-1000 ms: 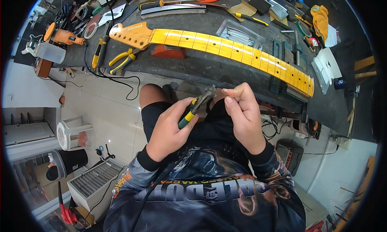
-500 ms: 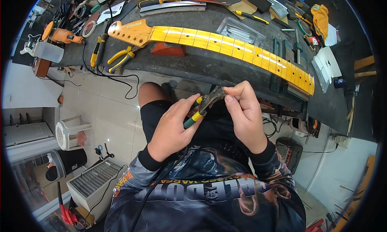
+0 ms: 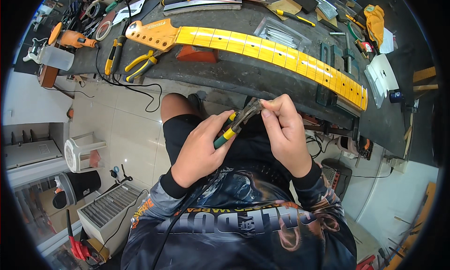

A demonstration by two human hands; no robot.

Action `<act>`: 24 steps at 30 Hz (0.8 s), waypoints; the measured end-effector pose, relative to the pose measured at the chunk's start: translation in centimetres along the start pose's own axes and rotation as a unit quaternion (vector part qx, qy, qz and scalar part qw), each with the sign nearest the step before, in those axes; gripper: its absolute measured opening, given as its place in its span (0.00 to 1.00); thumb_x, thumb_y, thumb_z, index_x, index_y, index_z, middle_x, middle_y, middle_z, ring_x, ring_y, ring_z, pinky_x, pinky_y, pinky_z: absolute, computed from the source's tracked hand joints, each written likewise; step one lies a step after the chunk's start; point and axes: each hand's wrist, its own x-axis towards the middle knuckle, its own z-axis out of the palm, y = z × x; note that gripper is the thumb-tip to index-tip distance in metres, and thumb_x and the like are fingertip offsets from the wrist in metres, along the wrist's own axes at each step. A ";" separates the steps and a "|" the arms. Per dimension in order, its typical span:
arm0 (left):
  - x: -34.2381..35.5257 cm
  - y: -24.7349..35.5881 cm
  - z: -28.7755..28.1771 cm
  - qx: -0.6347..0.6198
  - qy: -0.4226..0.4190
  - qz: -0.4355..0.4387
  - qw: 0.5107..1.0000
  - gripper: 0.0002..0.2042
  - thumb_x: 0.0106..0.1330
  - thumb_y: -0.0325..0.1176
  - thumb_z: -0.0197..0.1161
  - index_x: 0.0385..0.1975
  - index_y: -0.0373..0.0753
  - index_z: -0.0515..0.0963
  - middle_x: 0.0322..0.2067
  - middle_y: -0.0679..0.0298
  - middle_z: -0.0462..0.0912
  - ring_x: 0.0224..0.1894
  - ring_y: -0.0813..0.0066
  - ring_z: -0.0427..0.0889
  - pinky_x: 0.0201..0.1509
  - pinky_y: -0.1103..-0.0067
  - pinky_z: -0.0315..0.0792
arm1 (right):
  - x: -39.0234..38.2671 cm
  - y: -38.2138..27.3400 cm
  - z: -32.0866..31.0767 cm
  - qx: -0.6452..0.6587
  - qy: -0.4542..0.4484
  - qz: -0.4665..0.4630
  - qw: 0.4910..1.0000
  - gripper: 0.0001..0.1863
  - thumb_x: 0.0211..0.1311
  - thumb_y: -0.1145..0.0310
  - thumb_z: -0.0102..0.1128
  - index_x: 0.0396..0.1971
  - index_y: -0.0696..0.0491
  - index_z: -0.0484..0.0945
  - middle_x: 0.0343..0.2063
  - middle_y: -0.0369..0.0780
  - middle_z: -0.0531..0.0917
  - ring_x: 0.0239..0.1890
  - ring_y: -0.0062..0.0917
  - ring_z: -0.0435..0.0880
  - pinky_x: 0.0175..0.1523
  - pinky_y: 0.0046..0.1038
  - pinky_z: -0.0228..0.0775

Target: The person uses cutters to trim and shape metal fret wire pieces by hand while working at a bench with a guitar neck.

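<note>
In the middle of the frame, the person's left hand (image 3: 197,150) is wrapped round steel pliers with green-and-yellow handles (image 3: 244,118). The right hand (image 3: 286,137) has its thumb and forefinger pinched together right at the tool's tip; whatever might sit between them is too small for me to tell. Across the upper part lies a glossy yellow wooden guitar neck (image 3: 266,49) above an orange-red block (image 3: 197,54).

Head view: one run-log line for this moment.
left hand: holds green-yellow pliers | right hand: pinched at pliers' tip, contents unclear | guitar neck: across workbench
</note>
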 end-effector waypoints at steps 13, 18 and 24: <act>-0.2 -0.4 0.5 -0.166 0.098 -0.058 0.980 0.09 0.85 0.34 0.66 0.48 0.33 0.80 0.31 0.56 0.85 0.31 0.67 0.81 0.40 0.73 0.76 | -0.4 0.5 1.0 0.063 0.034 0.029 0.997 0.05 0.86 0.75 0.58 0.53 0.60 0.78 0.27 0.32 0.76 0.31 0.11 0.69 0.37 0.22 0.64; -0.3 -1.0 1.1 -0.218 0.106 -0.088 0.966 0.12 0.87 0.37 0.65 0.50 0.33 0.81 0.32 0.60 0.85 0.34 0.75 0.80 0.41 0.75 0.75 | -0.4 -0.8 0.6 0.101 0.007 0.090 0.991 0.06 0.87 0.74 0.57 0.53 0.60 0.78 0.29 0.31 0.76 0.32 0.11 0.69 0.39 0.22 0.65; -0.4 -1.3 1.3 -0.223 0.093 -0.083 0.967 0.13 0.86 0.38 0.66 0.52 0.33 0.82 0.33 0.62 0.84 0.33 0.78 0.78 0.40 0.76 0.73 | -0.6 -1.2 0.7 0.145 -0.006 0.116 0.983 0.07 0.89 0.72 0.56 0.53 0.61 0.77 0.33 0.32 0.77 0.36 0.12 0.70 0.44 0.22 0.67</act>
